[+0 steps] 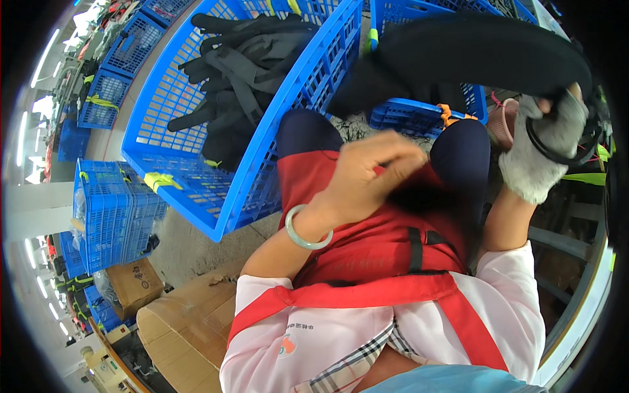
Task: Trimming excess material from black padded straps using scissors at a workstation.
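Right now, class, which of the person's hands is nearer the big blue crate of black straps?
Left. The left hand hovers beside the blue crate; the gloved right hand is farther off, gripping a black piece.

Left hand [367, 177] fingertips motion-blurred, grip unreadable. Black fabric piece [458, 56] at 1 o'clock blurred, hides the blue crate [426, 111] behind. Right hand [547, 141] mostly under grey glove.

Red apron [367, 249], pink sleeves [504, 295], jade bangle [305, 229], grey glove [540, 154]

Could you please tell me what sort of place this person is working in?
Probably a factory or sorting floor: large blue plastic crates, one holding dark strapped fabric pieces, stand beside cardboard boxes.
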A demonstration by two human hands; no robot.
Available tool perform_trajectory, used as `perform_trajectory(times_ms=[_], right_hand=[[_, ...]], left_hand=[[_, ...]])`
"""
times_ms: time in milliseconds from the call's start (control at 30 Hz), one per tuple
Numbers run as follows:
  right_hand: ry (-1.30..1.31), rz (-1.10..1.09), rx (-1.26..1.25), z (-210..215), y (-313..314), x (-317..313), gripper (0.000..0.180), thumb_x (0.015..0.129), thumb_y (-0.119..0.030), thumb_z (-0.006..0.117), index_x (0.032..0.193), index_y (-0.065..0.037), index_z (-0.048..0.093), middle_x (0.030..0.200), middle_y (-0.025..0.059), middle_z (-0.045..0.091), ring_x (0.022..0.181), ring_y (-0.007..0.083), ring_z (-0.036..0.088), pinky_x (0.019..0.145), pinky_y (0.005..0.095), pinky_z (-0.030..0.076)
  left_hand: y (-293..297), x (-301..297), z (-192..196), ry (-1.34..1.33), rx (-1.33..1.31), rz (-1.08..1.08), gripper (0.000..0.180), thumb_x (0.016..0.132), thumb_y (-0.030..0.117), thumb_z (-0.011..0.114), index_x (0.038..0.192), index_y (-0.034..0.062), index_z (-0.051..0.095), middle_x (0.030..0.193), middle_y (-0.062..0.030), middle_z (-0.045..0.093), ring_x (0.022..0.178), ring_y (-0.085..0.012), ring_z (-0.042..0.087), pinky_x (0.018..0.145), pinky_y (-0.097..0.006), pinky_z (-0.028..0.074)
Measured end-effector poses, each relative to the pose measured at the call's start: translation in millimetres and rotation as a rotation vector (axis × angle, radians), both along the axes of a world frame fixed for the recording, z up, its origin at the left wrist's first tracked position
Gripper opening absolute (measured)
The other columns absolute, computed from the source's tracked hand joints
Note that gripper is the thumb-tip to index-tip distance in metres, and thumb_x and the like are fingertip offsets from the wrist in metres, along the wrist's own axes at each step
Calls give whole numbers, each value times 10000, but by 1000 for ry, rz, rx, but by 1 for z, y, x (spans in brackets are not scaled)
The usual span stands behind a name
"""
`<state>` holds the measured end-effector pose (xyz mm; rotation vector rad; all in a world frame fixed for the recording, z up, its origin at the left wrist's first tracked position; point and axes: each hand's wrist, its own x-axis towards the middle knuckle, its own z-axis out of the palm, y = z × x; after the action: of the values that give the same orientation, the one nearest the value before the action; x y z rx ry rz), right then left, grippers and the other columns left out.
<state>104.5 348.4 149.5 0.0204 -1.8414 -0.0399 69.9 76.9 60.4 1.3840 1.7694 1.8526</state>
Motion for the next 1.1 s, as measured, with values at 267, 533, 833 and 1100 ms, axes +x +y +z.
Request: perform_trajectory(times_ms=[267,533,833,1100], right_hand=[[-885,930,-1868,-86,-111,22,255,802,-98,688,1008,16,590,713,83,651,561,150,615,571,265,493],[-1074,937,-1602,-126,-105,6,409,794,-43,755,1146,-15,548,828,45,629,668,73,569,605,222,467],[-1097,931,-1334,-155,-122,10,506,800,-48,760,1241,7,516,934,73,628,798,113,644,661,231,507],[-1444,914,-1515,-113,-118,16,659,790,-98,722,1353,20,402,808,35,587,683,135,634,611,255,502]], left_hand=[[12,-21,-15,-876,568,153,325,910,63,636,1227,42,565,1195,-83,613,1105,-219,588,1011,-371,452],[-20,-23,-46,-923,528,388,289,850,-57,664,1110,58,613,1069,-50,641,997,-156,617,925,-301,486],[-32,-28,-56,-907,449,364,272,810,-61,706,1048,49,636,991,-50,663,913,-148,642,844,-293,521],[-53,-32,-58,-899,382,389,281,769,-79,730,1009,42,647,949,-54,674,880,-153,651,836,-301,529]])
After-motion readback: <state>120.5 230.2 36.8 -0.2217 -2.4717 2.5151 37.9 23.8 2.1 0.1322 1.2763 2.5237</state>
